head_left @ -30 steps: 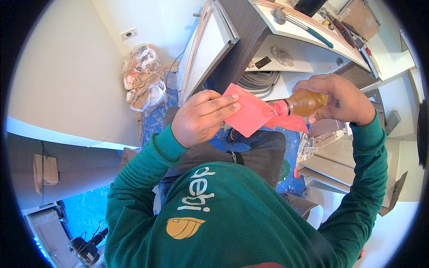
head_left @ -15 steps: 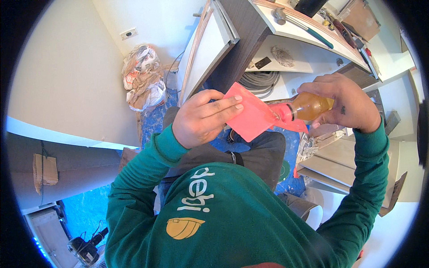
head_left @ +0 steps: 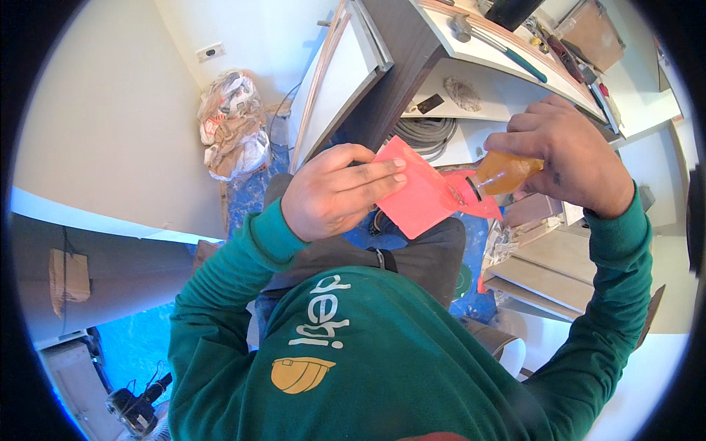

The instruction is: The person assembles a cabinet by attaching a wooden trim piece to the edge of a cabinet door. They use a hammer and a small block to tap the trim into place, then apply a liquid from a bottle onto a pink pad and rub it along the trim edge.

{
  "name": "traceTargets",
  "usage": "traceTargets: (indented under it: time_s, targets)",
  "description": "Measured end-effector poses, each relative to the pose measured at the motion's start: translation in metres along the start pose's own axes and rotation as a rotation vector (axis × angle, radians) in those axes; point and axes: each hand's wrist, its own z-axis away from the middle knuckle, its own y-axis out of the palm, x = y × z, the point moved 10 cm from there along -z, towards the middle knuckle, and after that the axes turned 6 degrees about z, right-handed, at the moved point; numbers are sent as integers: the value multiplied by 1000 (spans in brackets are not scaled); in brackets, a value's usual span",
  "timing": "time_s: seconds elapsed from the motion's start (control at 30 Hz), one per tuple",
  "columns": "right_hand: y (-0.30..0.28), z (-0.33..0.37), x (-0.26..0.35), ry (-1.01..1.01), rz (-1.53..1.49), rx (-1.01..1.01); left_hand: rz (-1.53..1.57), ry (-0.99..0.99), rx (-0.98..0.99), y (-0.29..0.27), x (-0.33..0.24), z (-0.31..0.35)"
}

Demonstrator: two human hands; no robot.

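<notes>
My left hand is closed on a flat pink sheet, its fingers lying across the sheet's near-left corner. In my right hand is a small clear bottle of amber liquid. The bottle lies tilted, its dark-ringed neck pointing left and down at the sheet. Around the bottle's mouth, a pink flap spreads out behind and to the right of the sheet. Whether liquid is leaving the mouth, I cannot tell.
Beyond my hands stands a cabinet with a coiled grey hose inside. A hammer lies on its top among other tools. Plastic bags sit by the wall at left. Loose panels are stacked at right.
My right hand has shifted slightly and tipped the bottle a little more, with its base higher. The pink sheet in my left hand has barely moved.
</notes>
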Motion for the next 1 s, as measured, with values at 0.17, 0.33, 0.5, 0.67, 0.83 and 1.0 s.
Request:
traceTargets:
  time_s: [0.17, 0.33, 0.5, 0.67, 0.83, 1.0]
  targets:
    - [1, -3, 1, 6, 28, 19, 5, 3, 2, -2, 1, 1]
    - [-3, -6, 7, -10, 61, 11, -21, 18, 3, -3, -1, 0]
    - [-5, -8, 23, -61, 157, -19, -103, 93, -6, -5, -8, -2]
    - [-6, -11, 29, -45, 324, -31, -113, 113, -12, -10, -11, -6]
    - [0, -11, 31, -22, 386, -54, -101, 116, -6, -9, -12, -8]
    - [20, -9, 18, -11, 394, 0, -146, 111, -17, -19, -13, -13]
